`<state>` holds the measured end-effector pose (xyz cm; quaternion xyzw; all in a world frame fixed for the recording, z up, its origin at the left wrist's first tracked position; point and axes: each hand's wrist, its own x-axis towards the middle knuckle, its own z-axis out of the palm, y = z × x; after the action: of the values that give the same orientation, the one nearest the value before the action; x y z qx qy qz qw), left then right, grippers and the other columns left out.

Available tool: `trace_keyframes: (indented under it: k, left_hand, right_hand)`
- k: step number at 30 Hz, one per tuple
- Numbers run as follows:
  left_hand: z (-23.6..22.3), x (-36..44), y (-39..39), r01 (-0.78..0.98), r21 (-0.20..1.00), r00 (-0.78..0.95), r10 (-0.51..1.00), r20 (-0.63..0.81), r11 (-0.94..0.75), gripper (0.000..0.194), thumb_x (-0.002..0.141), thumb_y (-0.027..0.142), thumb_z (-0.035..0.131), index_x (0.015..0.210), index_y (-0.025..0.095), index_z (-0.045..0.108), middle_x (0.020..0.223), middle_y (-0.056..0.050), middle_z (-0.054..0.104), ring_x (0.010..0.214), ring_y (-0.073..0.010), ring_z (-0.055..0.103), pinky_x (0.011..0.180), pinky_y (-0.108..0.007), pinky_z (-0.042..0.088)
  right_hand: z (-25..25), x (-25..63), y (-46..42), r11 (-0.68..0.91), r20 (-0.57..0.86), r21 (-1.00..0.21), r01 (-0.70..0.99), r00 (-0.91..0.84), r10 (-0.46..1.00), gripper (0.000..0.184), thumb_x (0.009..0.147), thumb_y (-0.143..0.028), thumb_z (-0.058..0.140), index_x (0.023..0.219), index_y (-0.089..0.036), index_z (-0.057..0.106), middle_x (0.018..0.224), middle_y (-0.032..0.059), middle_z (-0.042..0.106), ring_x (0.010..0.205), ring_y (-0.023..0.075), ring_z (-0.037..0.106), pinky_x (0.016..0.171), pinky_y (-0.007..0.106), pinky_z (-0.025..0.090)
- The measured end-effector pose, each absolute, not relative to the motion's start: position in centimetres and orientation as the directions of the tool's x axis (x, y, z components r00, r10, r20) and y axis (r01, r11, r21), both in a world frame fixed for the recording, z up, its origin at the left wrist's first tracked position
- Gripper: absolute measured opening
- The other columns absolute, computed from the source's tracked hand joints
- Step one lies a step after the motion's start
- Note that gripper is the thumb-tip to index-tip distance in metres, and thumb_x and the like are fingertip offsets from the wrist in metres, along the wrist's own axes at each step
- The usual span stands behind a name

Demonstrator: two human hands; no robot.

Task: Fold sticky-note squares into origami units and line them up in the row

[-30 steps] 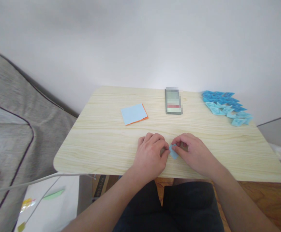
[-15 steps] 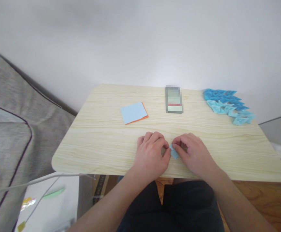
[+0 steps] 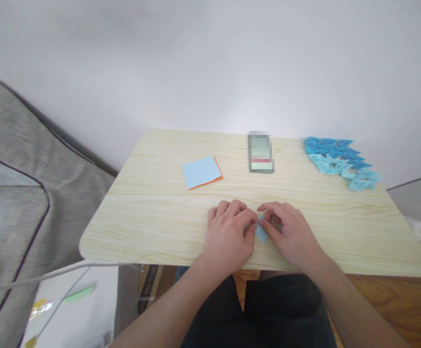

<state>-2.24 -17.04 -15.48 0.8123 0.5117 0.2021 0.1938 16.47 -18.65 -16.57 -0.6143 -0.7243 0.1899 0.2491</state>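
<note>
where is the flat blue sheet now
In the head view, the blue sheet lies on the left half of the table, beyond the left hand.

Pale wall [image 3: 203, 72], grey sofa [image 3: 76, 203] left of wood-grain table [image 3: 152, 212], brown floor [image 3: 395, 302] below

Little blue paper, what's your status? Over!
Left hand and right hand at small blue paper. Partly covered by fingers. Paper stack farther back, out of the way.

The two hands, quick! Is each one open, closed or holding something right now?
Left hand: curled, fingertips at the small light blue paper; a firm grip cannot be told.
Right hand: partly open, thumb at that paper.
</note>
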Motion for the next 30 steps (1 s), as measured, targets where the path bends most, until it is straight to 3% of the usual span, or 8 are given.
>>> trace_keyframes:
  k: [5,14,25,30]
  left_hand:
    - [-15.7,-2.3,-17.0,0.752,0.521,0.391,0.910,0.140,-0.403,0.017,0.093,0.018,0.057,0.094,0.030,0.069,0.110,-0.002,0.066,0.106,-0.0248,0.053,0.089,-0.046,0.040]
    - [-15.8,-2.0,-17.2,0.752,0.530,0.349,0.919,0.184,-0.392,0.006,0.090,0.030,0.066,0.088,0.029,0.072,0.107,-0.002,0.066,0.108,-0.0253,0.053,0.094,-0.047,0.041]
    - [-15.8,-2.1,-17.2,0.761,0.497,0.376,0.908,0.186,-0.417,0.006,0.090,0.028,0.064,0.086,0.027,0.069,0.108,-0.002,0.066,0.108,-0.0263,0.052,0.091,-0.046,0.041]
    - [-15.8,-2.1,-17.2,0.767,0.486,0.373,0.907,0.193,-0.419,0.006,0.090,0.027,0.064,0.086,0.026,0.069,0.108,-0.003,0.065,0.109,-0.0261,0.052,0.092,-0.045,0.040]
  right_hand:
    - [-17.4,16.6,-19.2,0.221,0.205,-0.563,0.797,-0.125,0.971,0.012,0.096,-0.028,0.062,0.095,-0.027,0.073,0.097,0.0043,0.070,0.097,0.0238,0.061,0.086,0.040,0.044]
    - [-17.8,16.8,-20.0,0.234,0.251,-0.530,0.815,-0.113,0.961,0.017,0.097,-0.035,0.062,0.105,-0.031,0.077,0.101,0.0052,0.069,0.100,0.0251,0.060,0.088,0.043,0.046]
    - [-17.7,17.5,-20.3,0.190,0.218,-0.552,0.812,-0.079,0.973,0.017,0.097,-0.032,0.062,0.105,-0.034,0.078,0.099,0.0037,0.068,0.099,0.0235,0.060,0.088,0.042,0.045]
    - [-17.9,18.3,-20.8,0.191,0.261,-0.478,0.857,-0.069,0.963,0.020,0.096,-0.033,0.064,0.108,-0.038,0.079,0.100,0.0033,0.065,0.097,0.0226,0.058,0.088,0.041,0.045]
